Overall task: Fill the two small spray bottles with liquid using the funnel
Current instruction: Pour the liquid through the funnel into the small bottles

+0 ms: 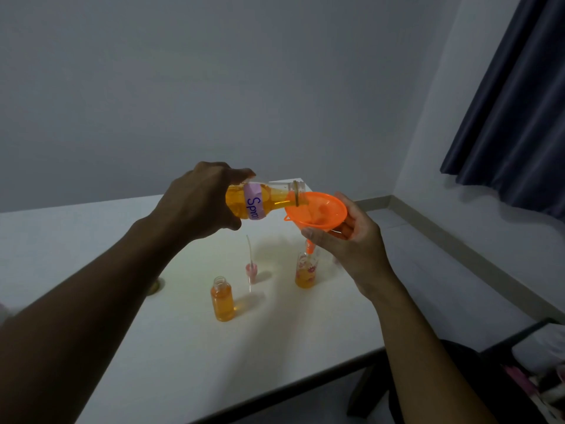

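Left grip: your left hand (201,200) wraps the clear plastic supply bottle (263,198), tipped near level, mouth to the right over the funnel rim.
Supply bottle: amber liquid inside, lilac paper label with handwritten letters.
Right grip: your right hand (345,240) pinches the orange plastic funnel (318,211) under its cone, fingers closed on it.
Funnel: smooth round bowl, ribbed spout pointing down into the patterned spray bottle (305,270).
Patterned spray bottle: directly below your right hand, partly full, flower print.
Plain spray bottle (222,299): nearer, left, open, nearly full.
Pink sprayer cap (251,269): between the bottles, thin tube upright.
Table (122,224): white, matte.
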The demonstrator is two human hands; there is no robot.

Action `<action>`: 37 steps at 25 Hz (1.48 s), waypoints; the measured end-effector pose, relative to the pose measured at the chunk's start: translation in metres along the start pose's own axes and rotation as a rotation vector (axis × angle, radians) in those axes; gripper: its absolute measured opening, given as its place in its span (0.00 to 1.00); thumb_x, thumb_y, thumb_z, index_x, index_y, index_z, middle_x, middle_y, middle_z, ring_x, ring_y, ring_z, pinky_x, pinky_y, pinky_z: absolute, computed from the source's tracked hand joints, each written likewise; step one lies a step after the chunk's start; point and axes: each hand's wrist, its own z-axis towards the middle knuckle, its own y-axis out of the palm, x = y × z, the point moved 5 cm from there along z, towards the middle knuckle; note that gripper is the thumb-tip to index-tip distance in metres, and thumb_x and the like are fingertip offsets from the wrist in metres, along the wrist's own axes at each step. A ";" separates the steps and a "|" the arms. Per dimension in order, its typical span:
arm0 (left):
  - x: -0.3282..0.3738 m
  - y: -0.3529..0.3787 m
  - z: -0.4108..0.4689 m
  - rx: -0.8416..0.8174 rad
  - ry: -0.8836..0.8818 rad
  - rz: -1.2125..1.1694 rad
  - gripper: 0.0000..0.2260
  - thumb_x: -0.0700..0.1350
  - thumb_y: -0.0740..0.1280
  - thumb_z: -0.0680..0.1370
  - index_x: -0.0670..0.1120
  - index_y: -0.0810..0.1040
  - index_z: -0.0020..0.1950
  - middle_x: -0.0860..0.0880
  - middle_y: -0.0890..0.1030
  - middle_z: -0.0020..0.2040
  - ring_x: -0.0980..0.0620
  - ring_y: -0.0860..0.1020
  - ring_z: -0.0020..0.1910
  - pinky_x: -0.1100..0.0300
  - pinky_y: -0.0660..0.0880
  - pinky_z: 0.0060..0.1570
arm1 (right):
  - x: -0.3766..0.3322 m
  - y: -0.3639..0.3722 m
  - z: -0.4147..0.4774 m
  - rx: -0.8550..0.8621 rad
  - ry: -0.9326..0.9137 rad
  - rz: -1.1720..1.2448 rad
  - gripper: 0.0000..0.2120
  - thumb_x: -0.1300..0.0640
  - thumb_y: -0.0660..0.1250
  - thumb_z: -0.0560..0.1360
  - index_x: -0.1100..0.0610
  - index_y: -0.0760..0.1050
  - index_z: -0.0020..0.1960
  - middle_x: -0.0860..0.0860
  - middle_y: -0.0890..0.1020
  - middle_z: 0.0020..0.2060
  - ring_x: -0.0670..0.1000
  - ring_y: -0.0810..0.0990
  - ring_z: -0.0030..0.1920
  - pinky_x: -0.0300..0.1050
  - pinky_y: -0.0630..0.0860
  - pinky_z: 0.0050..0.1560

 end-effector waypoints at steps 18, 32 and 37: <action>0.003 -0.002 0.003 -0.005 0.006 0.029 0.37 0.43 0.81 0.62 0.49 0.72 0.69 0.43 0.81 0.58 0.40 0.80 0.52 0.43 0.79 0.48 | 0.002 0.001 0.001 -0.016 -0.013 0.002 0.41 0.41 0.80 0.63 0.44 0.69 0.73 0.47 0.78 0.66 0.52 0.80 0.63 0.54 0.83 0.57; 0.005 -0.003 0.001 -0.008 -0.004 0.041 0.37 0.42 0.80 0.62 0.49 0.71 0.70 0.42 0.80 0.60 0.39 0.79 0.54 0.43 0.79 0.49 | 0.002 0.002 0.000 -0.021 -0.011 0.015 0.43 0.40 0.81 0.61 0.44 0.69 0.72 0.47 0.79 0.65 0.52 0.80 0.63 0.55 0.83 0.57; 0.005 -0.003 0.001 -0.012 -0.004 0.045 0.38 0.43 0.80 0.62 0.49 0.71 0.70 0.42 0.80 0.60 0.40 0.79 0.54 0.43 0.79 0.49 | 0.002 0.002 0.001 -0.016 -0.010 0.011 0.42 0.40 0.81 0.62 0.45 0.70 0.72 0.48 0.79 0.65 0.52 0.80 0.63 0.56 0.83 0.57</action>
